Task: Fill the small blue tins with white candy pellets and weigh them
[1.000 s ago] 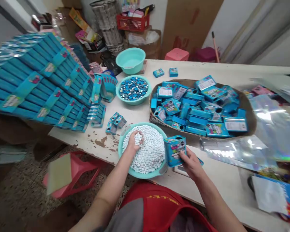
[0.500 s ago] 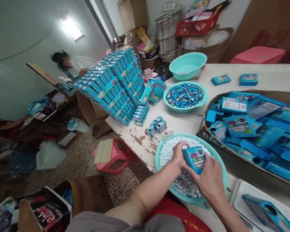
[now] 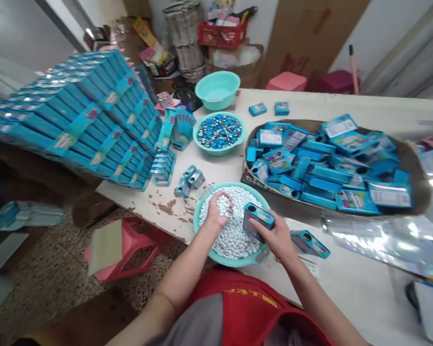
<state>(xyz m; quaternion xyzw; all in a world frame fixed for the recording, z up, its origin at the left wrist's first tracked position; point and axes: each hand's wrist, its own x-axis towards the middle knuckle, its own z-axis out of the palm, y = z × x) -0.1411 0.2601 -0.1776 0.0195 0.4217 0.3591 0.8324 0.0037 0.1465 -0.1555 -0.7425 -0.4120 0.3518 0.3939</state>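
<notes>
My left hand (image 3: 213, 214) is cupped palm up over the near basin, its fingers curled round a handful of small white candies (image 3: 223, 205). Below it, the turquoise basin (image 3: 234, 262) is filled with loose white candies (image 3: 238, 240) of the same kind. My right hand (image 3: 279, 236) grips a small blue candy box (image 3: 260, 216) above the basin's right side. The box is tilted, and a dark round hole shows in its top. Just right of that hand, another blue box (image 3: 309, 243) with a hole lies on a pale surface.
A cardboard tray (image 3: 270, 191) heaped with blue boxes stands to the right. Behind are a basin (image 3: 244, 136) of blue and silver wrapped pieces and another turquoise basin (image 3: 218, 91). Stacked blue packs (image 3: 104, 115) rise at the left. Several small boxes (image 3: 190, 179) stand near the edge.
My hands have moved apart; earlier both held the blue box. Now the right alone has it, turned hole-side up, and the left holds white candies. The view has swung right.
</notes>
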